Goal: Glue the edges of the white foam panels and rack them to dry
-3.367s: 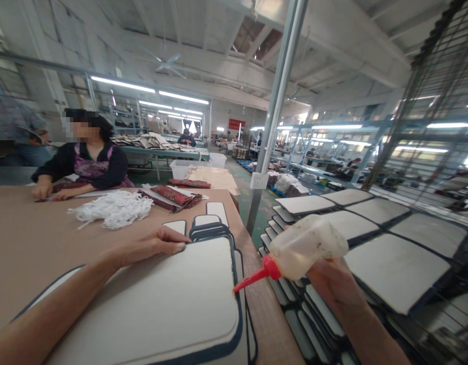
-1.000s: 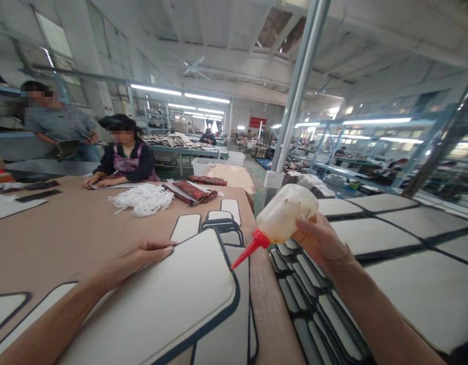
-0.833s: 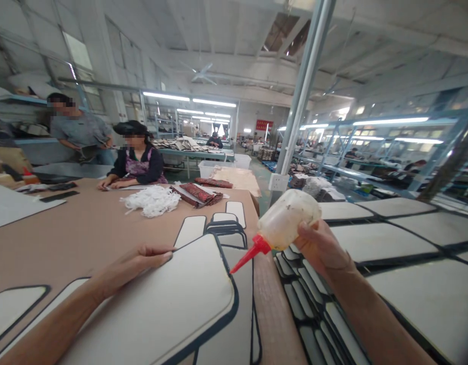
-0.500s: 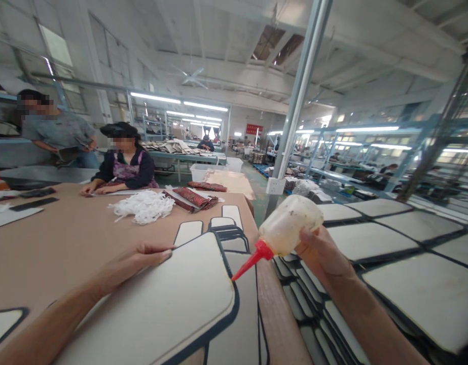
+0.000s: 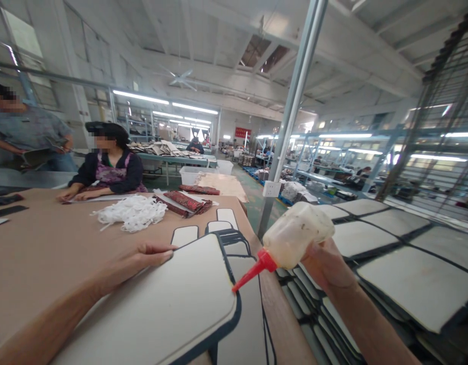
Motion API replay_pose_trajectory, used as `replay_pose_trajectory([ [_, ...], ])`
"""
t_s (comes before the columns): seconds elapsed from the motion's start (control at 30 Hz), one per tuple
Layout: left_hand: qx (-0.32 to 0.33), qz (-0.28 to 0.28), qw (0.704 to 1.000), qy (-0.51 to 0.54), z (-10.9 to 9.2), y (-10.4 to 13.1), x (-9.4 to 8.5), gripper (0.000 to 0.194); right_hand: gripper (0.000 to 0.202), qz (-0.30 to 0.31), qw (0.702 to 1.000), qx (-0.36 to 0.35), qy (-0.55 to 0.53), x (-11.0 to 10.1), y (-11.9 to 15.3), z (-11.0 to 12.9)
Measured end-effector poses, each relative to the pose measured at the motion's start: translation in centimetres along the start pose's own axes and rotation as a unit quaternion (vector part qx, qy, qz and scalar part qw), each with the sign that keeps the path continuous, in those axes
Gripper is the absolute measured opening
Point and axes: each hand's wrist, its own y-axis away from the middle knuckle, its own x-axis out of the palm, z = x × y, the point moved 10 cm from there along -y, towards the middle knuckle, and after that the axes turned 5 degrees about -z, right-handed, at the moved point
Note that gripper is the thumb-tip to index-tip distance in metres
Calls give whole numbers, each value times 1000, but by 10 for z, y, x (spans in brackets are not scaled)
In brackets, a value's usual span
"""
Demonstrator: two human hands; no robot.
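Note:
A large white panel (image 5: 169, 304) with a dark blue border lies on the brown table (image 5: 39, 243) in front of me. My left hand (image 5: 137, 258) rests flat on its far left edge, fingers pressed down. My right hand (image 5: 327, 266) grips a cloudy squeeze bottle (image 5: 294, 235) with a red nozzle. The bottle is tilted, and its nozzle tip touches the panel's right border near the far corner.
More bordered panels (image 5: 222, 225) lie beyond and under the big one. White cord (image 5: 129, 212) and red patterned pieces (image 5: 186, 201) sit farther back. A seated person (image 5: 106, 165) works at the far end; another person (image 5: 26, 134) stands behind. Racks of white panels (image 5: 404, 274) fill the right. A metal pole (image 5: 290, 116) stands by the table.
The nozzle tip has come down from just above the panel's far right corner onto its right border. My left hand has stayed on the panel's edge.

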Motion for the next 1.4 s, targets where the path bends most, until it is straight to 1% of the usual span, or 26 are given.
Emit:
replay_pose_trajectory([
  [0.13,2,-12,1000,10,1,0,-7,49,44,-2,1000,0,-5,1,6,2],
  [0.27,9,-10,1000,7,0,0,-8,53,47,-29,999,8,-20,-4,13,3],
  [0.4,5,-32,999,15,5,-3,-14,60,46,-53,998,-7,-24,-8,19,8],
  [0.57,2,-14,999,45,3,2,-8,52,47,-86,994,-55,-35,-19,23,14],
  [0.7,4,-24,998,59,0,5,-5,50,52,-74,995,-71,-10,-29,27,11],
  [0.77,8,-32,997,64,-1,3,-5,50,55,-80,994,-75,-1,-34,30,9],
  [0.93,9,-51,994,96,2,-1,-6,54,56,-119,987,-108,-6,-42,44,9],
  [1.03,9,-65,991,117,5,-2,-5,55,62,-150,980,-129,2,-48,53,8],
  [1.1,10,-73,989,128,7,-3,-3,55,63,-155,978,-139,-1,-50,58,6],
  [1.17,15,-81,987,139,8,-5,-1,55,59,-154,978,-144,-6,-51,61,3],
  [1.23,20,-89,984,151,9,-8,2,55,52,-174,974,-146,-13,-55,63,1],
  [1.3,20,-93,982,161,11,-10,4,54,50,-201,967,-154,-25,-58,65,0],
  [1.4,23,-95,980,175,14,-13,7,51,63,-231,958,-164,-43,-60,66,0],
])
